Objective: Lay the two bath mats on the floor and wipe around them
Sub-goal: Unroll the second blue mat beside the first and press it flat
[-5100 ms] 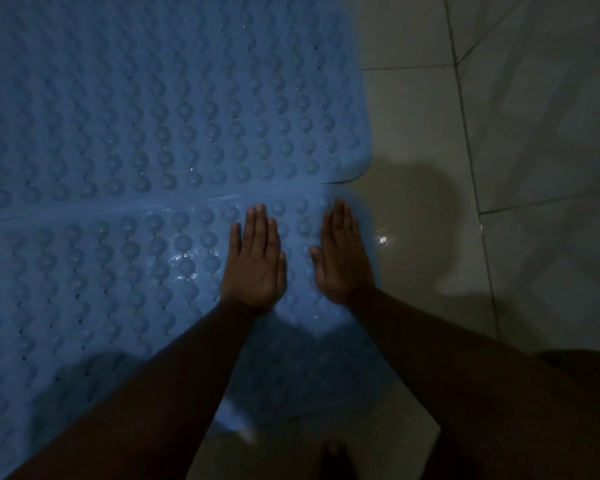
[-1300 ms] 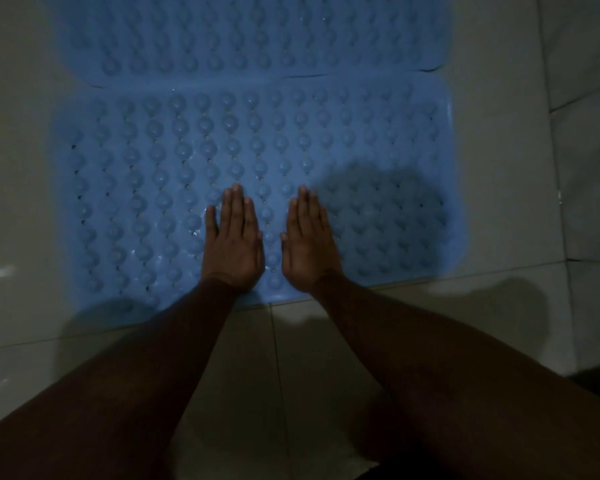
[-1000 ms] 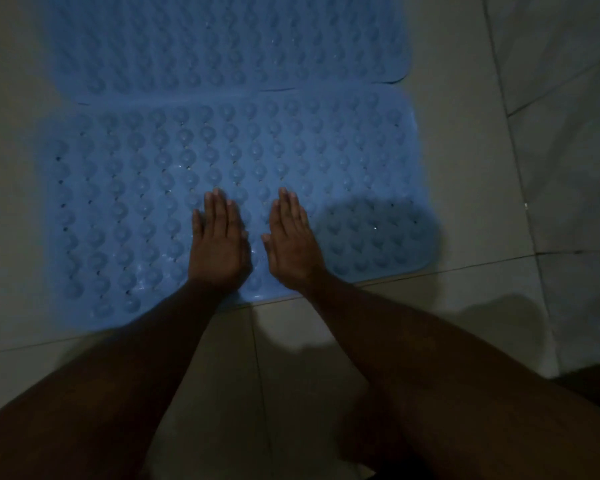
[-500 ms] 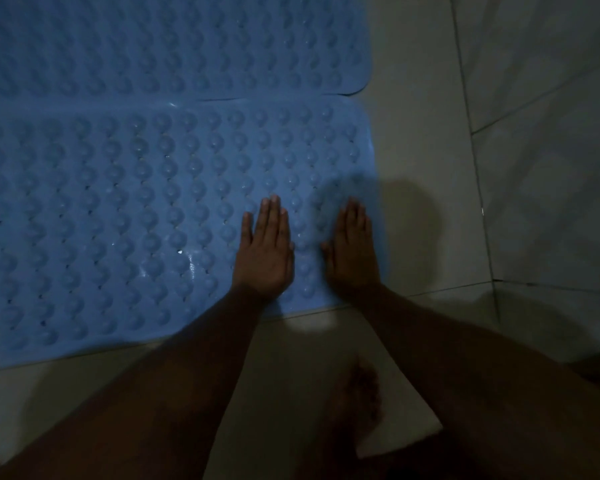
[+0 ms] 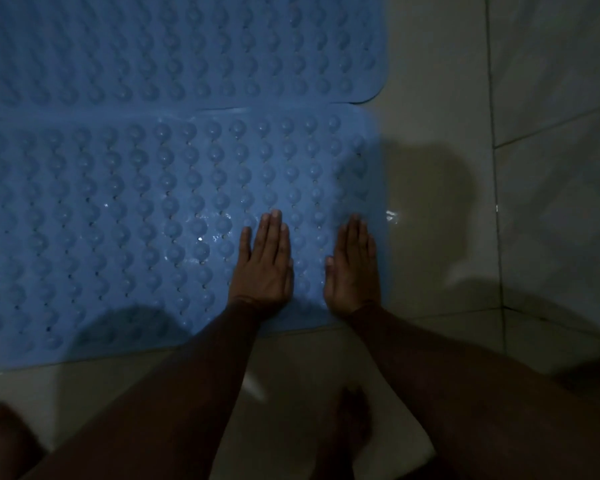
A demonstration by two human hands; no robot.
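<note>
Two blue bath mats covered in round bumps lie flat on the pale tiled floor, side by side. The near mat (image 5: 118, 220) fills the left and middle; the far mat (image 5: 187, 46) lies just beyond it, their long edges touching. My left hand (image 5: 264, 265) presses palm-down on the near mat close to its front edge, fingers straight and together. My right hand (image 5: 354, 268) lies flat on the mat's right front corner, by its right edge. Neither hand holds anything. Wet glints show on the near mat left of my left hand.
Pale floor tiles (image 5: 447, 81) with dark grout lines run along the right and in front of the mats. A wet glint (image 5: 390, 214) sits on the floor by the mat's right edge. My bare foot (image 5: 350, 431) rests on a white cloth (image 5: 406, 445) at the bottom.
Both hands have slid right along the near mat from its middle front to its right front corner, staying flat. The view followed to the right.
</note>
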